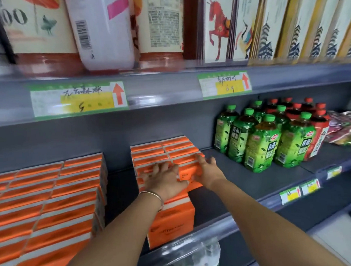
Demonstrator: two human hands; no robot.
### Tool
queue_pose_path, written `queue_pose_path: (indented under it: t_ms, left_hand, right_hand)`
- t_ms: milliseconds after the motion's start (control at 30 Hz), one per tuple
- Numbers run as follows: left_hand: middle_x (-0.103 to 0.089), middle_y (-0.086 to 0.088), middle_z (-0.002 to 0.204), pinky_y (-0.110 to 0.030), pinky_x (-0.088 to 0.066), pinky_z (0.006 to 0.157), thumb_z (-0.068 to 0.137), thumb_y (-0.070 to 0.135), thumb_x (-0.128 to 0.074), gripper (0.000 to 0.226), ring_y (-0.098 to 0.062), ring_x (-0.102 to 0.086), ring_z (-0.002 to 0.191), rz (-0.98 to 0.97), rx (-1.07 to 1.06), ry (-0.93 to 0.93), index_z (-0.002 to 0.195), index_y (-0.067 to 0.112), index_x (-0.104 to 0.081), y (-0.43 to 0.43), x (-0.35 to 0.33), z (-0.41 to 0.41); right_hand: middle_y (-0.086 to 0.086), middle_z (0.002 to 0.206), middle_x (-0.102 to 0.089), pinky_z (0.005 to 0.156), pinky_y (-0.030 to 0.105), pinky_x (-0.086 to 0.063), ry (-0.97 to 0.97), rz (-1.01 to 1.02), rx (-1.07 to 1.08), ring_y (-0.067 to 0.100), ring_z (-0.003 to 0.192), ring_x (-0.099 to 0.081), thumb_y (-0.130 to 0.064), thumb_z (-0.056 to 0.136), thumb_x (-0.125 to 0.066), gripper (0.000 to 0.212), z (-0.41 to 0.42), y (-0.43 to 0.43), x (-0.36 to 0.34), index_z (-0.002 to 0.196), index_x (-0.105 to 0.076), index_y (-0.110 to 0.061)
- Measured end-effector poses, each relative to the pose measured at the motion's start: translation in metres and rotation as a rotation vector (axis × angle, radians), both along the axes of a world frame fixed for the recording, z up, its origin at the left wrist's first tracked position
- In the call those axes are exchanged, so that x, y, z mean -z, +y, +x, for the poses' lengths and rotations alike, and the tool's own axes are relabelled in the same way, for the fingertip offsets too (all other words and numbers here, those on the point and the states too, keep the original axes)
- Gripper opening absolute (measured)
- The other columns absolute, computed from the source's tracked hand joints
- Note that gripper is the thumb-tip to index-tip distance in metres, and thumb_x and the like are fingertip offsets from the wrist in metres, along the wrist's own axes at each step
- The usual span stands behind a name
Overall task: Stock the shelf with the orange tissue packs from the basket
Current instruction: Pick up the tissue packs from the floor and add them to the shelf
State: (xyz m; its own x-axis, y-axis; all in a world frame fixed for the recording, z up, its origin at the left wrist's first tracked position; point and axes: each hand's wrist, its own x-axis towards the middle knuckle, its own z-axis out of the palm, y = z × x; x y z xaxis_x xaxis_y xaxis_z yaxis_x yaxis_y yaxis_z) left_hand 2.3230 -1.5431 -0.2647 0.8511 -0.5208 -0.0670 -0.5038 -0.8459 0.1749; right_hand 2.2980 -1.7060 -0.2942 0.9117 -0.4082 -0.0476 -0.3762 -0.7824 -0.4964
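Well, grey shelf [245, 176]: big block of orange tissue packs [51, 202] L, narrower stack [171, 221] mid, bare gap btwn; open deck R up to green tea bottles [259, 144]. L hand [165, 179] flat on stack top, fingers straight; R hand [208, 171] against top pack's R edge, fingers straight, not clenched.

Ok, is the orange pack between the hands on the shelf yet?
On the shelf: the orange pack sits atop the middle stack, left hand and right hand pressed against it.
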Motion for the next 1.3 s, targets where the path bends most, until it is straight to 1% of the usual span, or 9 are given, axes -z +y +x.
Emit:
queue_pose_path:
  t_ms: [100, 267, 433, 533, 633, 733, 833, 1033, 1300]
  left_hand:
    - [-0.002, 0.01, 0.158, -0.07, -0.006, 0.106, 0.086, 0.066, -0.034, 0.073, -0.028, 0.005, 0.146, 0.01, -0.047, 0.023, 0.148, 0.037, -0.011, -0.002, 0.006, 0.004]
    - [0.003, 0.008, 0.159, -0.072, -0.003, 0.105, 0.088, 0.067, -0.029, 0.076, -0.029, 0.009, 0.146, 0.008, -0.07, 0.038, 0.15, 0.032, -0.005, -0.002, 0.006, 0.007]
    - [0.002, 0.008, 0.158, -0.072, -0.001, 0.105, 0.087, 0.068, -0.03, 0.077, -0.031, 0.009, 0.145, 0.012, -0.066, 0.04, 0.15, 0.032, -0.006, 0.003, 0.007, 0.008]
    - [-0.005, 0.005, 0.158, -0.069, 0.0, 0.108, 0.087, 0.067, -0.032, 0.073, -0.031, 0.003, 0.145, 0.006, -0.053, 0.023, 0.148, 0.033, -0.013, 0.003, 0.004, 0.007]
    - [-0.02, 0.001, 0.154, -0.064, -0.004, 0.111, 0.089, 0.062, -0.033, 0.063, -0.029, -0.009, 0.144, -0.043, -0.03, -0.051, 0.145, 0.032, -0.026, -0.001, -0.001, -0.004]
    - [-0.039, 0.001, 0.143, -0.049, -0.018, 0.11, 0.091, 0.053, -0.04, 0.05, -0.025, -0.027, 0.136, -0.078, 0.06, -0.192, 0.135, 0.031, -0.043, -0.011, -0.007, -0.027]
    - [-0.051, 0.003, 0.131, -0.038, -0.03, 0.101, 0.091, 0.042, -0.047, 0.036, -0.023, -0.04, 0.125, -0.109, 0.214, -0.333, 0.123, 0.029, -0.054, -0.028, -0.011, -0.061]
    - [-0.06, 0.002, 0.114, -0.034, -0.034, 0.091, 0.089, 0.033, -0.047, 0.022, -0.022, -0.05, 0.114, -0.066, 0.418, -0.394, 0.108, 0.025, -0.054, -0.059, 0.006, -0.143]
    - [-0.064, 0.001, 0.114, -0.034, -0.036, 0.091, 0.09, 0.032, -0.047, 0.016, -0.022, -0.055, 0.115, 0.059, 0.58, -0.391, 0.101, 0.023, -0.054, -0.098, 0.044, -0.194]
  right_hand:
    - [0.015, 0.155, -0.007, 0.099, 0.038, -0.044, 0.002, -0.015, 0.012, 0.036, 0.124, -0.049, -0.024, 0.086, -0.065, 0.078, 0.006, 0.005, 0.0, 0.149, -0.02, -0.031]
    - [0.014, 0.148, -0.022, 0.1, 0.037, -0.043, -0.05, -0.031, 0.02, 0.036, 0.121, -0.051, -0.022, 0.083, -0.069, 0.076, 0.01, 0.013, -0.001, 0.147, -0.028, -0.026]
    - [0.015, 0.149, -0.019, 0.107, 0.039, -0.038, -0.01, -0.037, -0.006, 0.038, 0.129, -0.042, -0.027, 0.082, -0.071, 0.082, 0.009, 0.013, 0.0, 0.149, -0.023, -0.026]
    - [0.011, 0.152, -0.015, 0.107, 0.047, -0.036, 0.039, -0.105, -0.011, 0.042, 0.133, -0.031, -0.033, 0.085, -0.066, 0.081, -0.001, 0.013, -0.002, 0.149, -0.016, -0.031]
    - [0.012, 0.149, -0.02, 0.101, 0.05, -0.039, 0.029, -0.239, -0.032, 0.041, 0.132, -0.031, -0.036, 0.089, -0.06, 0.072, -0.021, 0.012, -0.01, 0.148, -0.02, -0.029]
    - [0.012, 0.142, -0.03, 0.094, 0.049, -0.043, -0.002, -0.364, -0.042, 0.039, 0.128, -0.035, -0.034, 0.092, -0.056, 0.058, -0.053, 0.008, -0.018, 0.144, -0.031, -0.023]
    - [0.011, 0.135, -0.041, 0.09, 0.045, -0.045, -0.032, -0.501, -0.051, 0.035, 0.124, -0.041, -0.034, 0.094, -0.051, 0.047, -0.097, -0.002, -0.022, 0.136, -0.04, -0.017]
    - [0.009, 0.124, -0.053, 0.09, 0.039, -0.041, -0.024, -0.613, -0.052, 0.032, 0.119, -0.046, -0.03, 0.095, -0.049, 0.034, -0.2, -0.033, -0.006, 0.126, -0.048, -0.014]
    - [0.008, 0.127, -0.053, 0.09, 0.038, -0.04, 0.058, -0.556, 0.004, 0.03, 0.122, -0.044, -0.033, 0.095, -0.05, 0.036, -0.262, -0.069, 0.036, 0.124, -0.049, -0.013]
